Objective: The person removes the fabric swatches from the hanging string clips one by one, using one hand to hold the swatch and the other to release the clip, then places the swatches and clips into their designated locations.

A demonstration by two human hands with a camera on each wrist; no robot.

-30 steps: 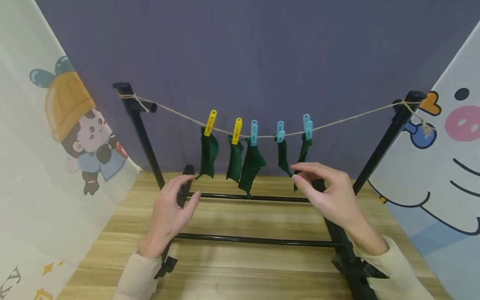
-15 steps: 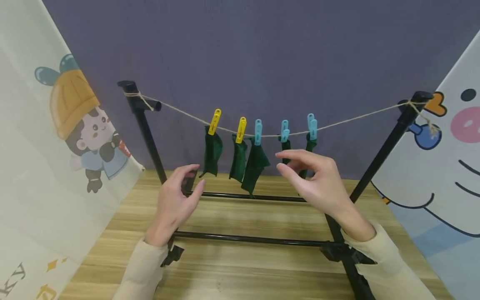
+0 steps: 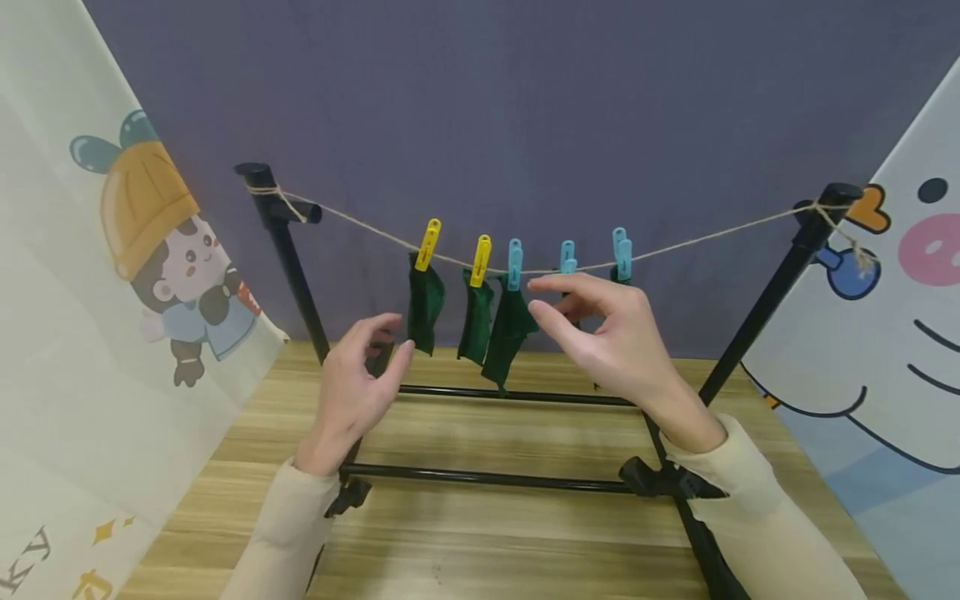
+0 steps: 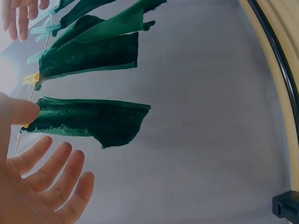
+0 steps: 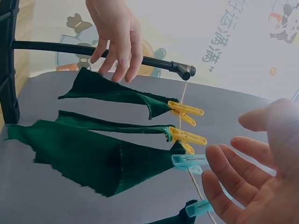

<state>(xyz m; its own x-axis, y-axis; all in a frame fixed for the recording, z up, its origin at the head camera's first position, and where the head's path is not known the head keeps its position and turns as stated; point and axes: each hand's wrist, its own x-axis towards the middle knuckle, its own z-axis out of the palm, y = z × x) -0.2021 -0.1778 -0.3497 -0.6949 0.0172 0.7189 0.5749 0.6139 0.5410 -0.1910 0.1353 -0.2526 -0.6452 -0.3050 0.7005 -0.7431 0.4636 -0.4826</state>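
Several dark green cloth pieces (image 3: 426, 304) hang from a string (image 3: 360, 234), held by yellow clothespins (image 3: 428, 245) on the left and light blue clothespins (image 3: 515, 265) to the right. My left hand (image 3: 356, 400) hovers in front of the leftmost cloth, thumb and fingers spread apart, holding nothing. My right hand (image 3: 607, 342) stands before the two right-hand cloths and hides most of them. Its thumb and fingers are parted with nothing between them. In the right wrist view, that hand's fingers (image 5: 233, 170) lie close to the blue clothespins (image 5: 189, 161); whether they touch cannot be told.
A black rack frame holds the string between its left post (image 3: 288, 258) and right post (image 3: 780, 292). Its lower crossbar (image 3: 487, 478) runs above the wooden tabletop (image 3: 487, 542). A grey-blue backdrop (image 3: 487, 108) stands behind, with printed panels at both sides.
My right hand has moved left and up from the rightmost cloths toward the middle blue clothespin. The left hand has risen slightly toward the leftmost cloth. The clothespins and cloths stay on the string.
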